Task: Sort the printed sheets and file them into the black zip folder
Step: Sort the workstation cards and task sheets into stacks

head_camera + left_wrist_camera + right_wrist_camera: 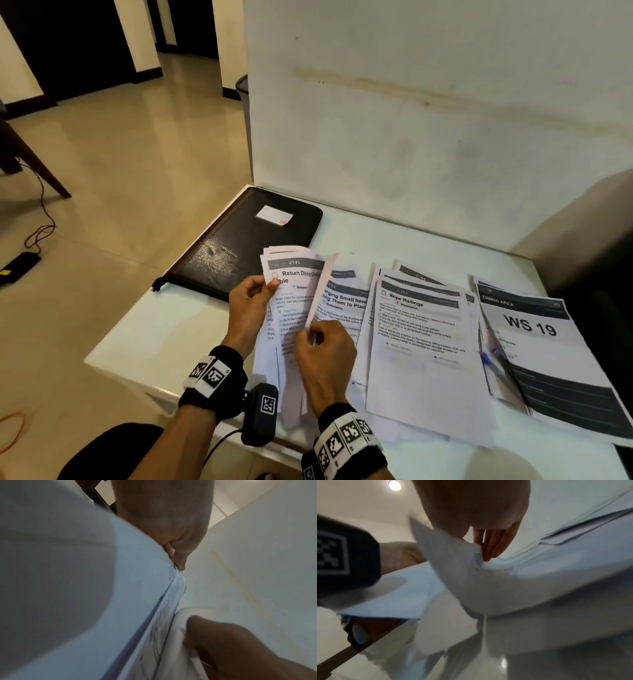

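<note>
My left hand (255, 294) holds a stack of printed sheets (291, 291) upright over the white table (164, 329), thumb on the top page headed "Return Dining". My right hand (320, 346) pinches the lower edge of one sheet (320, 284) and lifts it away from the stack. In the left wrist view the left hand (176, 555) clamps the stack's edge (173, 588). In the right wrist view the right fingers (491, 547) pinch a curled sheet (453, 555). The black zip folder (246, 236) lies closed at the table's far left corner, behind the stack.
Sorted piles lie flat on the right: "Wipe Railings" sheets (418, 335) and a "WS 19 Dining Area" pile (534, 342) with a blue pen (493, 356) on its left edge. A white wall (428, 120) backs the table. Cables (37, 212) run over the floor at left.
</note>
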